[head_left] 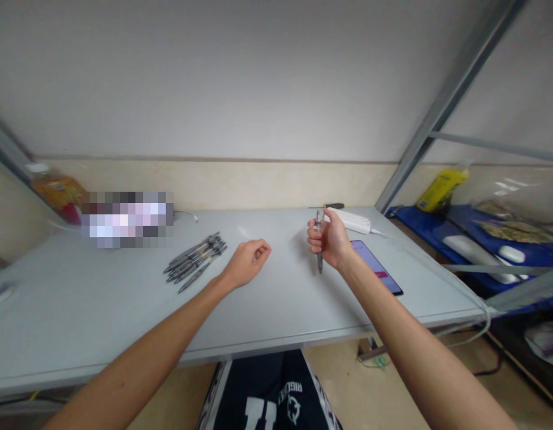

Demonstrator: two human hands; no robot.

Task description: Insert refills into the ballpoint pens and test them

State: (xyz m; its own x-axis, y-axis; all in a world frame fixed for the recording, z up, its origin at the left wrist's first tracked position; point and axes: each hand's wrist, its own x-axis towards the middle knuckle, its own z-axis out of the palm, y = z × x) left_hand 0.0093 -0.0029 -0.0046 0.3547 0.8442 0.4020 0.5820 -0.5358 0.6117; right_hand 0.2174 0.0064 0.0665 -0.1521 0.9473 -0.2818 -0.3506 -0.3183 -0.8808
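A grey pen stands nearly upright in my right hand, tip downward. The fingers wrap round its barrel, and the thumb is raised near its top end. My left hand rests at the middle of the table, its fingers curled into a loose fist with nothing visible in them. Just left of it lies a pile of similar grey pens, side by side at a slant. One pen lies a little apart at the pile's near edge.
Behind my right hand lie a white power strip and a screwdriver. A lit phone is partly under my right forearm. An orange drink bottle stands at the back left, beside a blurred-out patch. A metal frame post rises at the right.
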